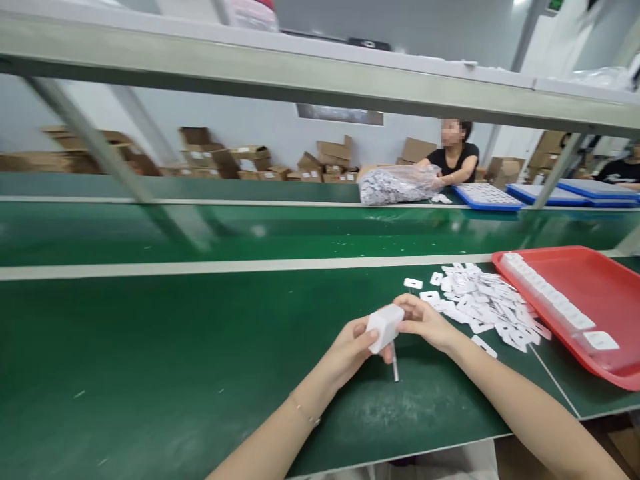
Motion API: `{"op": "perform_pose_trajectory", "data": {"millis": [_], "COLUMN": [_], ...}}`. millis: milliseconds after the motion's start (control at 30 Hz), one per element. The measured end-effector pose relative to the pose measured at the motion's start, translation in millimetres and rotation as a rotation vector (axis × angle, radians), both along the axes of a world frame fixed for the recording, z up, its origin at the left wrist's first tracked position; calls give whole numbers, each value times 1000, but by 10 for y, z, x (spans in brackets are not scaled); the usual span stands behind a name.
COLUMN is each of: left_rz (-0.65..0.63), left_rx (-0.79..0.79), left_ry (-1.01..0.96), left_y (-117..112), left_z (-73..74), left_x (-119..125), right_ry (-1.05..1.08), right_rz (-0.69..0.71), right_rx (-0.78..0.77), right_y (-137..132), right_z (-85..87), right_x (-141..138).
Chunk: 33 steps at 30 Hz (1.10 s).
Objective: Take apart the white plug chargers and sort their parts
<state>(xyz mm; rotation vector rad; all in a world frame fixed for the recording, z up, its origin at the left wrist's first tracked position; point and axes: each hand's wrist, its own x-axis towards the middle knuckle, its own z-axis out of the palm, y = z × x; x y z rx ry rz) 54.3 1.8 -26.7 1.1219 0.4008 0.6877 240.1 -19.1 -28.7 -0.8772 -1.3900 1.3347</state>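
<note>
A small white box-shaped plastic part [385, 328] is held up over the green work surface, slightly tilted. My left hand [357, 343] is closed round its left side, with the thumb on the near face. The fingers of my right hand [424, 321] are closed at its right edge, and their tips are partly hidden behind it. Below the part, a thin metal rod [395, 367] points down toward the table; I cannot tell whether it lies there or is held. Several flat white plates with slots [487, 300] lie in a loose pile beyond my right hand.
At the right stands a red tray [600, 280] with a row of white box-shaped parts [550, 293] along its left side. An overhead shelf beam [320, 80] crosses above. Across the line, a person [457, 160] handles a clear bag of white pieces [395, 185] beside blue trays [487, 197].
</note>
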Motion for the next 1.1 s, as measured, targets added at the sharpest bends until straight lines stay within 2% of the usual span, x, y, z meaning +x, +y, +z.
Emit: {"op": "perform_pose_trajectory", "data": {"millis": [167,233,300,400,467,533,567,600,700,767,833,1000,1100], "left_rz": [-24,-14,22,108,144,145,143,141,152,171,204,304,313], "left_rx": [-143,-184,-195,-195,-201,-218,-225,-232,-245,-254,-256,-242,-232], "left_ry": [-96,-91,-73,-32,8,47,62,75,107,125,128,122,114], "left_y": [15,17,9,6,15,18,12,3,-30,-40,-35,-3,1], "left_z": [-69,-59,-38,-6,8,14,17,23,54,77,91,71,45], "left_x": [73,93,84,49,45,66,82,100,138,146,145,130,118], "right_ry": [-10,-26,-80,-321,-623,-1001,-1171,-1244,-1320,-1324,-1310,-1249,-1247], "right_rz": [34,16,-51,-313,-555,-755,-818,-850,-813,-751,-682,-510,-512], "right_rx": [32,46,69,169,258,224,132,53,-138,-207,-244,-291,-271], "right_y": [23,-4,-94,-392,-707,-1081,-1271,-1453,-1891,-2070,-2164,-2148,-2085], "right_z": [54,174,393,845,1108,1246,1256,1231,1008,848,763,813,760], "right_x": [-59,11,219,862,1447,2025,2273,2481,2830,2868,2819,2665,2630]}}
